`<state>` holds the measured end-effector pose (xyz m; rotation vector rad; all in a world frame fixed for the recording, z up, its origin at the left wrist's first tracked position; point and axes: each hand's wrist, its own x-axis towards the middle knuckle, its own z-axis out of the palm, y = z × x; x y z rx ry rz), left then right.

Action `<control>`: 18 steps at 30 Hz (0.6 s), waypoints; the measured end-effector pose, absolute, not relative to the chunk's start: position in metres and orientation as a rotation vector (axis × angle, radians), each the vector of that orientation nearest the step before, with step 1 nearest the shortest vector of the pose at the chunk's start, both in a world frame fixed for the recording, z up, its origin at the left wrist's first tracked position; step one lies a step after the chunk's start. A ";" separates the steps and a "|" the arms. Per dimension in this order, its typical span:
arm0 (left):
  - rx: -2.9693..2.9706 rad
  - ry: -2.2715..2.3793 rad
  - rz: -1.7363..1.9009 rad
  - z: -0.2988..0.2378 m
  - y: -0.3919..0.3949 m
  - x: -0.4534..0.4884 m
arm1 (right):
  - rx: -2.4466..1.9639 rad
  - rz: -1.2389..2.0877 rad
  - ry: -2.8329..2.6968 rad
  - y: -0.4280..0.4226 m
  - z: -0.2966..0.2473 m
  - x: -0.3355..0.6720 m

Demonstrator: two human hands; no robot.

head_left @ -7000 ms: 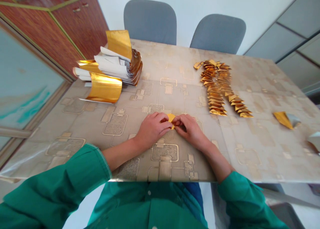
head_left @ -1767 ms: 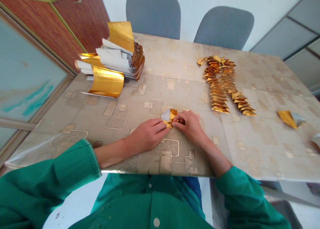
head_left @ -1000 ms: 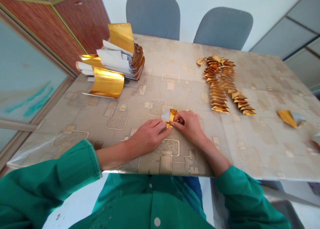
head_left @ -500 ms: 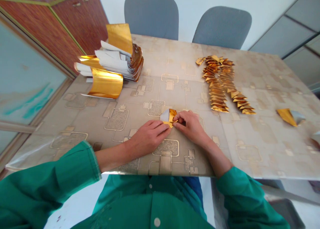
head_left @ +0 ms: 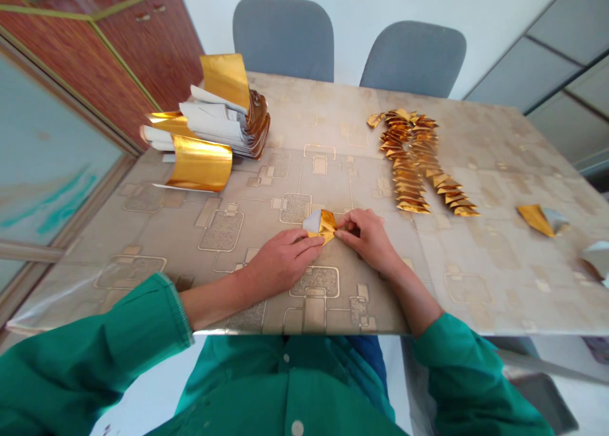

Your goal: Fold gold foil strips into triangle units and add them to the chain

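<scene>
The folded gold-and-silver foil piece sat at lower centre on the beige patterned table. The right hand pinched its right side between closed fingers; the left hand, fingers nearly flat, pressed its lower left edge. A gold folded-foil chain lay upper right; a stack of curled gold foil sheets stood upper left.

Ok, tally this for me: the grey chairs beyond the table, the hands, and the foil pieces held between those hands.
Grey chairs: 2
Left hand, right hand: 2
Gold-and-silver foil piece: 1
Total: 5
</scene>
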<state>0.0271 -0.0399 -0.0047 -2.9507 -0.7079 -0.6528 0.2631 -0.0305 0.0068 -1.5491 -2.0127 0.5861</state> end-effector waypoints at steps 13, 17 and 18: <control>-3.031 -0.750 -0.663 0.004 -0.016 0.027 | -1.278 0.385 -2.374 -0.034 0.008 0.255; -2.999 -0.736 -0.618 0.004 -0.018 0.024 | -1.222 0.304 -2.427 -0.035 0.010 0.255; -2.988 -0.733 -0.603 0.004 -0.018 0.023 | -1.204 0.297 -2.445 -0.035 0.010 0.256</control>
